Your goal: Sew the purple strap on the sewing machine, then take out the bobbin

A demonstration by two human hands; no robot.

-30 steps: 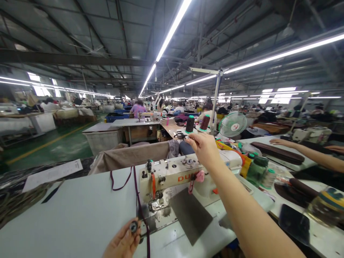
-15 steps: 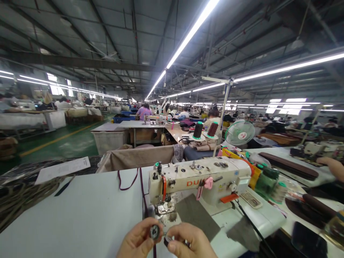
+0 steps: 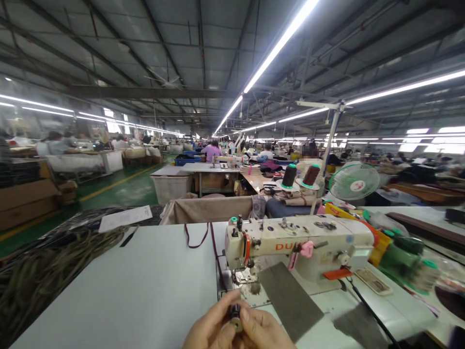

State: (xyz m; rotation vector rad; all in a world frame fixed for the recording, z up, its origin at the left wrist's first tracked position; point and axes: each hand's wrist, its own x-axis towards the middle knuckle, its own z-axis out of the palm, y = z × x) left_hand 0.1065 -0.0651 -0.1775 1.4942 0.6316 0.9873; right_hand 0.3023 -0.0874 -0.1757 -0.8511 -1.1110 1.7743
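Observation:
Close together at the bottom of the view, my left hand (image 3: 210, 324) and my right hand (image 3: 263, 328) both have their fingers pinched round small metal parts. Between the fingertips shows a bobbin (image 3: 237, 324) with a round metal end and dark thread. The bobbin case in my left hand is mostly covered by fingers, so how far the two parts fit together I cannot tell. Just beyond my hands stand the needle plate and presser foot (image 3: 245, 277) of a cream sewing machine (image 3: 269, 237). A grey-brown fabric piece (image 3: 288, 300) lies on the machine bed.
A dark red strip (image 3: 214, 247) runs over the white table (image 3: 145, 286) beside the machine. Heaped straps (image 3: 65, 271) and a paper sheet (image 3: 125, 218) lie at left. Thread cones (image 3: 289, 177), a fan (image 3: 354, 180) and green-capped spools (image 3: 423, 276) stand behind and to the right.
My hands have come together, bringing the bobbin and the bobbin case from apart to touching or nearly so. The view has turned left, so the machine appears further right.

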